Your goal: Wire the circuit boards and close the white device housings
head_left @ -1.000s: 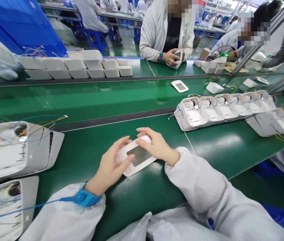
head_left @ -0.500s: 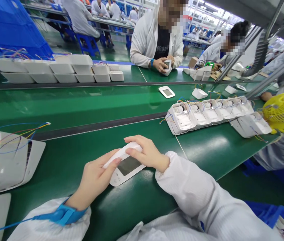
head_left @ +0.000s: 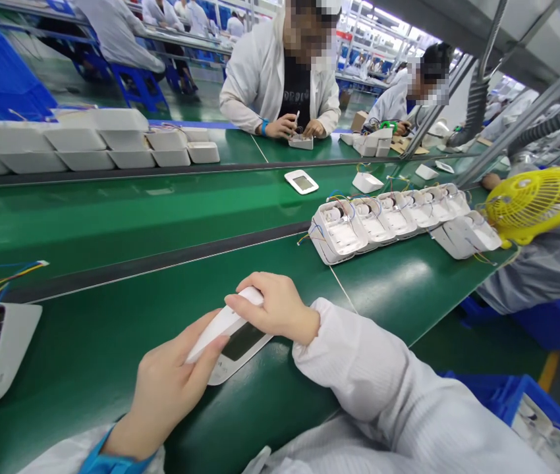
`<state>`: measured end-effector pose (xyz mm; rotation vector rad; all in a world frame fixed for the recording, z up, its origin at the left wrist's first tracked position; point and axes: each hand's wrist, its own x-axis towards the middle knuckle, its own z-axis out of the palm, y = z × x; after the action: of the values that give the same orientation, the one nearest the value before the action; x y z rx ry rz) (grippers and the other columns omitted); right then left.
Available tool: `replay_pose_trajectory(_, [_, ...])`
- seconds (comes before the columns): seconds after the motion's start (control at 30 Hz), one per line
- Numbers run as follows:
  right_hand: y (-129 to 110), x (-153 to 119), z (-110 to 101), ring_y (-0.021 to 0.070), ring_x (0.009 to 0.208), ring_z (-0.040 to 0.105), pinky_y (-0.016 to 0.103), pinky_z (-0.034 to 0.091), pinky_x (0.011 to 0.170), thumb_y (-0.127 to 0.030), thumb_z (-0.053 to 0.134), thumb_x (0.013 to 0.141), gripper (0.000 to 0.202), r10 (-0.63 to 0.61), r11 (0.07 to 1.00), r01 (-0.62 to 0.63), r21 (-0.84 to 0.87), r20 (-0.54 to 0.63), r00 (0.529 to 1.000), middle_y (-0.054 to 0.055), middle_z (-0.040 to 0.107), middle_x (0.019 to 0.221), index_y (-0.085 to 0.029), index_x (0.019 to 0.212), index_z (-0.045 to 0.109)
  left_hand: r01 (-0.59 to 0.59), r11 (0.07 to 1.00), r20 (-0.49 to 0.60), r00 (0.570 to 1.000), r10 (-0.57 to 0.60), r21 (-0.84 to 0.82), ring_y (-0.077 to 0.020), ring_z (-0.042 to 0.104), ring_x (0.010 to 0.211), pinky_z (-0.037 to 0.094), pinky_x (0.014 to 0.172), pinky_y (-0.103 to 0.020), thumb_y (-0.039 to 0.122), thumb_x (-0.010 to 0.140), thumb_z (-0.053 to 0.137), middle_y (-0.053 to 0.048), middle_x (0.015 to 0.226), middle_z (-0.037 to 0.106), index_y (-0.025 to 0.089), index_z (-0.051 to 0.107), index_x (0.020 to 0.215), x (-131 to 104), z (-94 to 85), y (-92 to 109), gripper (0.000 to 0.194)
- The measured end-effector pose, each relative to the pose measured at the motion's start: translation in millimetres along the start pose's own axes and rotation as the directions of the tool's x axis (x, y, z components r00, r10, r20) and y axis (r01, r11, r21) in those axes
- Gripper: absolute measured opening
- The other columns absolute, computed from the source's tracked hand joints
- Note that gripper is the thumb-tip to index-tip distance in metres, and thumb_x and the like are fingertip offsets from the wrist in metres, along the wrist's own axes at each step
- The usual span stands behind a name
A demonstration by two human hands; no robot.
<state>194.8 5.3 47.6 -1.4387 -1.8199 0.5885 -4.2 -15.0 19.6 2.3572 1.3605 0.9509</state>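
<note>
Both hands grip a white plastic device housing with a dark grey display, tilted over the green bench in front of me. My left hand closes around its left end, thumb on the front near the small marks beside the screen. My right hand holds the upper right end, thumb along the top and fingers behind. Its back and the fingertips there are hidden. The lower front edge is close to the bench; contact cannot be made out. A blue strap is around my left wrist.
A row of open white housings with loose wires stands to the right, before a yellow fan. More wired housings stand at left. A white display panel lies on the middle strip. Across, a co-worker handles a small housing.
My view has swung right, so things sit further left. Both hands keep their grip on the device. The co-worker opposite has lowered a display unit and now holds a slim tool over a small housing.
</note>
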Motion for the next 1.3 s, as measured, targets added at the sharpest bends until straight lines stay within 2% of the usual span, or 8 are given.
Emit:
replay_pose_trajectory(0.33, [-4.8, 3.0, -7.3, 0.0156, 0.083, 0.066, 0.026, 0.045, 0.076, -0.054, 0.066, 0.086, 0.033, 0.013, 0.998, -0.01, -0.062, 0.049, 0.999, 0.0, 0.072, 0.086, -0.021, 0.084, 0.068, 0.033, 0.999, -0.001, 0.999, -0.033, -0.011, -0.0125, 0.058, 0.05, 0.045, 0.055, -0.023, 0.044, 0.095, 0.047, 0.005, 0.069, 0.069, 0.028, 0.064, 0.119, -9.2, 4.8, 3.2, 0.034])
replay_pose_trajectory(0.57, [3.0, 4.2, -3.5, 0.0153, 0.092, 0.066, 0.026, 0.047, 0.084, -0.051, 0.059, 0.092, 0.03, 0.011, 0.998, -0.016, 0.065, 0.076, 0.997, 0.0, 0.072, 0.096, -0.022, 0.093, 0.068, 0.196, 0.979, 0.039, 0.98, -0.194, -0.056, -0.0187, 0.067, 0.069, 0.051, 0.062, -0.027, 0.053, 0.093, 0.046, 0.0, 0.092, 0.075, 0.028, 0.068, 0.114, -2.0, 1.1, 3.7, 0.04])
replay_pose_trajectory(0.67, [9.3, 4.3, 1.8, 0.0187, 0.11, 0.062, 0.031, 0.045, 0.095, -0.057, 0.053, 0.093, 0.047, -0.004, 0.994, -0.003, 0.106, 0.06, 0.998, 0.005, 0.067, 0.119, -0.022, 0.125, 0.058, 0.347, 0.928, 0.053, 0.938, -0.343, -0.135, -0.0237, 0.07, 0.081, 0.054, 0.063, -0.028, 0.06, 0.089, 0.048, -0.002, 0.097, 0.075, 0.025, 0.071, 0.108, 4.5, -0.3, -5.4, 0.046])
replay_pose_trajectory(0.73, [12.0, 5.6, 4.3, 0.0227, 0.113, 0.061, 0.034, 0.045, 0.095, -0.063, 0.052, 0.092, 0.059, 0.008, 0.998, -0.013, 0.055, 0.103, 0.995, 0.009, 0.065, 0.123, -0.02, 0.132, 0.053, 0.454, 0.872, 0.056, 0.89, -0.452, -0.184, -0.0254, 0.07, 0.083, 0.055, 0.06, -0.029, 0.063, 0.087, 0.049, -0.004, 0.097, 0.075, 0.022, 0.072, 0.106, 7.3, 0.2, -10.5, 0.05])
replay_pose_trajectory(0.87, [12.4, 11.3, 3.1, 0.024, 0.09, 0.066, 0.033, 0.046, 0.079, -0.068, 0.056, 0.087, 0.055, 0.069, 0.994, -0.046, -0.103, 0.241, 0.968, 0.007, 0.07, 0.094, -0.017, 0.108, 0.065, 0.56, 0.785, 0.07, 0.823, -0.563, -0.265, -0.0255, 0.069, 0.082, 0.054, 0.058, -0.029, 0.064, 0.082, 0.052, -0.006, 0.097, 0.075, 0.02, 0.072, 0.106, 7.5, 4.0, -10.5, 0.054])
replay_pose_trajectory(1.0, [12.0, 13.9, -0.6, 0.0226, 0.085, 0.066, 0.031, 0.044, 0.075, -0.067, 0.059, 0.086, 0.053, 0.063, 0.992, -0.033, -0.125, 0.245, 0.968, 0.005, 0.069, 0.09, -0.017, 0.103, 0.065, 0.575, 0.77, 0.052, 0.809, -0.585, -0.275, -0.0258, 0.069, 0.082, 0.054, 0.059, -0.029, 0.065, 0.076, 0.054, -0.006, 0.096, 0.075, 0.019, 0.074, 0.104, 5.6, 6.8, -6.5, 0.057])
replay_pose_trajectory(1.17, [21.7, 13.1, 3.1, 0.0209, 0.095, 0.065, 0.031, 0.045, 0.083, -0.06, 0.058, 0.089, 0.048, 0.015, 0.999, -0.025, 0.047, 0.213, 0.977, 0.005, 0.07, 0.104, -0.021, 0.117, 0.063, 0.544, 0.759, 0.078, 0.828, -0.556, -0.357, -0.0252, 0.069, 0.083, 0.054, 0.06, -0.029, 0.067, 0.078, 0.056, -0.006, 0.1, 0.075, 0.022, 0.074, 0.107, 5.8, 7.6, -16.3, 0.057])
replay_pose_trajectory(1.3, [32.9, 13.6, 13.9, 0.0195, 0.103, 0.063, 0.033, 0.048, 0.091, -0.054, 0.06, 0.09, 0.054, 0.055, 0.907, -0.117, 0.405, 0.16, 0.986, 0.005, 0.067, 0.117, -0.023, 0.134, 0.055, 0.506, 0.664, 0.053, 0.815, -0.578, -0.551, -0.0254, 0.07, 0.087, 0.057, 0.061, -0.029, 0.062, 0.086, 0.055, -0.008, 0.103, 0.073, 0.018, 0.071, 0.112, 6.6, 13.5, -24.0, 0.054])
